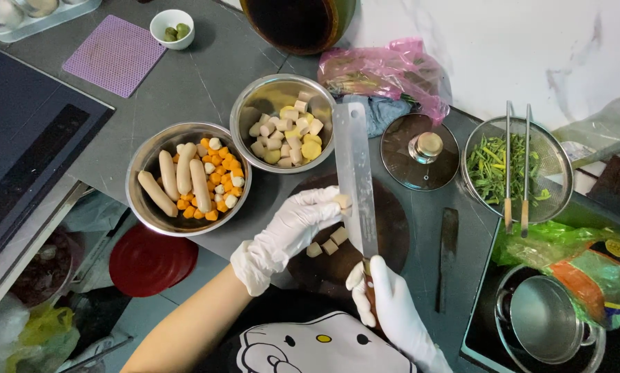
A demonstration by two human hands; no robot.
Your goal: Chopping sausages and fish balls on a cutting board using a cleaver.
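— Gloved fingers (327, 200) of the left hand (289, 231) are pinched on a pale sausage piece (342, 202), pressing it against the flat of the knife blade (355, 173). See it?

— I do. And the right hand (393, 311) is wrapped tight round the knife handle, blade tipped up and pointing away from her.

— Just below those left fingertips, three cut chunks (329, 243) lie on the dark round cutting board (393, 228).

— So that sausage looks nearly all sliced. Beyond the fingertips, the steel bowl (282, 124) already holds a heap of pale slices.

— And off to the left of her fingers, the bigger bowl (189, 179) has four whole sausages (182, 176) lying on carrot cubes.

— I'd judge those uncut ones are what's left; a fair share remains.
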